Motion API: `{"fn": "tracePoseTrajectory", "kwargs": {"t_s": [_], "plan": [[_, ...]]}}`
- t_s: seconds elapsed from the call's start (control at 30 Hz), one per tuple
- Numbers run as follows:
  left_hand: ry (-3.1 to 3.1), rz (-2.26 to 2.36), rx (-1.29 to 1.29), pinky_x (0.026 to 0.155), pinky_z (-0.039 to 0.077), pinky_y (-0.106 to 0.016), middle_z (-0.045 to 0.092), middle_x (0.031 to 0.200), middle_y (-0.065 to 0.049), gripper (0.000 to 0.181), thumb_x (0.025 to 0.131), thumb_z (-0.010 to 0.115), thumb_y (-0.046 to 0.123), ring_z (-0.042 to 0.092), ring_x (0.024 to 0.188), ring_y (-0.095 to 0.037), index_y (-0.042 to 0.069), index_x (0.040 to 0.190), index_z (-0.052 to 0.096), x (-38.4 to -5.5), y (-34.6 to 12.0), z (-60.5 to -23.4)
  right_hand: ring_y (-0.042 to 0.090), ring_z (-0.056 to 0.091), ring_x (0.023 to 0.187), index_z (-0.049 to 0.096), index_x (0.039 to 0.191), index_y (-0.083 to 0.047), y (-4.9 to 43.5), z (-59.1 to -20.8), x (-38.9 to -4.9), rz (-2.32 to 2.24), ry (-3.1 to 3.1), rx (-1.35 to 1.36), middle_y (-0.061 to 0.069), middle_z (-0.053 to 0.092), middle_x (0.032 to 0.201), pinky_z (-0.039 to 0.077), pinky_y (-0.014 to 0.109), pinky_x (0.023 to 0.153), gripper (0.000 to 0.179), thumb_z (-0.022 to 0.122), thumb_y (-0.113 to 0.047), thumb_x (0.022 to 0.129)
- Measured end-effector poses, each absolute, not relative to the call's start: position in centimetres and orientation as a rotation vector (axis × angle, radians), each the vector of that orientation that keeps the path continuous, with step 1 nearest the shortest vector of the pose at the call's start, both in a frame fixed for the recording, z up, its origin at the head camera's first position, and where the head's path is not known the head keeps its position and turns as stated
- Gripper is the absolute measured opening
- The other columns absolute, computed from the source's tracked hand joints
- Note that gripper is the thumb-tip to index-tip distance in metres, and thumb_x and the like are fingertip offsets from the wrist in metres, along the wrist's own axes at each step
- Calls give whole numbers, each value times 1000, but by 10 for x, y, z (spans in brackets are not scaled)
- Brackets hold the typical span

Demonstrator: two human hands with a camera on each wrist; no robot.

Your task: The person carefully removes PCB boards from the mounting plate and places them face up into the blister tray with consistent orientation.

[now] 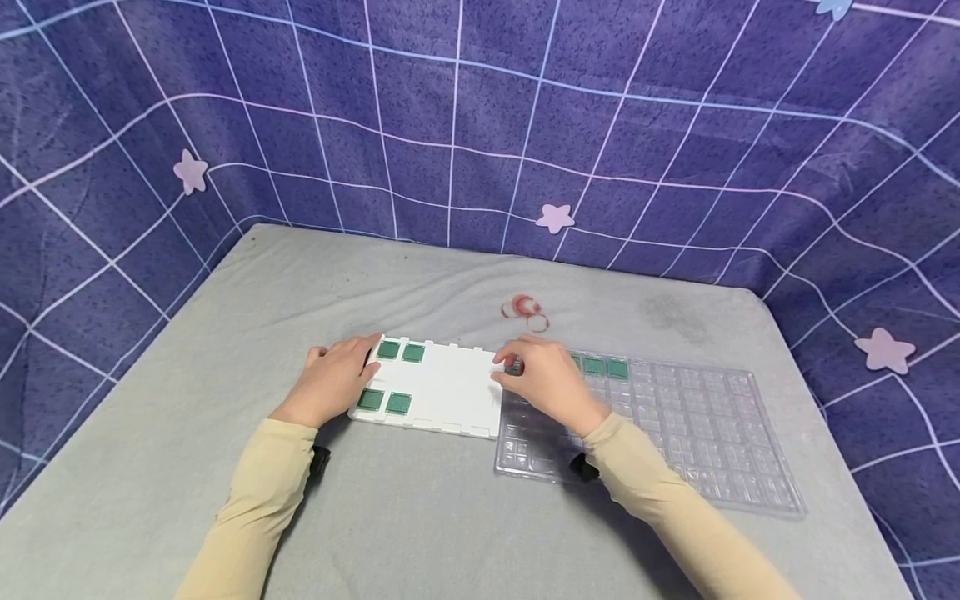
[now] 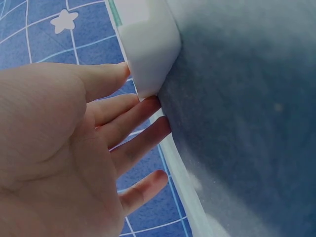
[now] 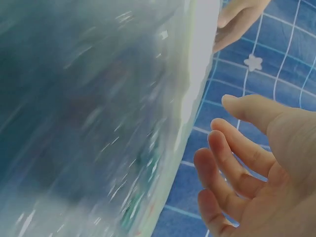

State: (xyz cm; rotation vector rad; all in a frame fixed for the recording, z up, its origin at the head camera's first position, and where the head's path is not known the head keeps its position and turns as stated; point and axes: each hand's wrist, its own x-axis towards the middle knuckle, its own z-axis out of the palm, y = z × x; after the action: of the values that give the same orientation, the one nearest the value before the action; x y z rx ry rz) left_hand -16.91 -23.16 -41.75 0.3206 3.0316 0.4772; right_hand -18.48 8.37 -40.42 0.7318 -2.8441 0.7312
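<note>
My left hand (image 1: 333, 379) holds the left end of a white board (image 1: 457, 387) with raised tabs along its edges. In the left wrist view, the thumb and fingertips of that hand (image 2: 74, 133) meet at the white board's corner (image 2: 150, 49). On the board lie green square chips (image 1: 413, 353), two along the far edge and two along the near one. My right hand (image 1: 551, 379) is over the board's right end and the clear compartmented tray (image 1: 720, 433). Its loosely bent fingers (image 3: 232, 170) have nothing between them in the right wrist view. More green chips (image 1: 617, 368) sit in the tray's far row, partly hidden by this hand.
Reddish rings (image 1: 525, 307) lie on the grey cloth (image 1: 420, 517) beyond the board. A purple gridded curtain (image 1: 420, 125) with star shapes surrounds the table at the back and sides. The clear tray's left edge meets the board's right end.
</note>
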Motion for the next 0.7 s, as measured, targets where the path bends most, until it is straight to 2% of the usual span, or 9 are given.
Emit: {"fn": "tracePoseTrajectory", "kwargs": {"t_s": [0.4, 0.7], "plan": [[3038, 479, 320, 99, 33, -56, 54, 150, -20, 53, 106, 52, 22, 51, 137, -39, 1, 154, 42, -169, -232, -418, 10, 66, 74, 78, 101, -18, 32, -396, -194, 733, -2836, 821, -3, 74, 92, 50, 25, 67, 18, 79, -30, 88], [3023, 468, 305, 100, 32, -57, 54, 150, -20, 53, 107, 51, 23, 52, 136, -40, 1, 154, 41, -169, -233, -418, 14, 69, 81, 78, 106, -18, 1, -392, -211, 676, -2911, 818, -2, 75, 97, 52, 29, 74, 22, 79, -33, 89]]}}
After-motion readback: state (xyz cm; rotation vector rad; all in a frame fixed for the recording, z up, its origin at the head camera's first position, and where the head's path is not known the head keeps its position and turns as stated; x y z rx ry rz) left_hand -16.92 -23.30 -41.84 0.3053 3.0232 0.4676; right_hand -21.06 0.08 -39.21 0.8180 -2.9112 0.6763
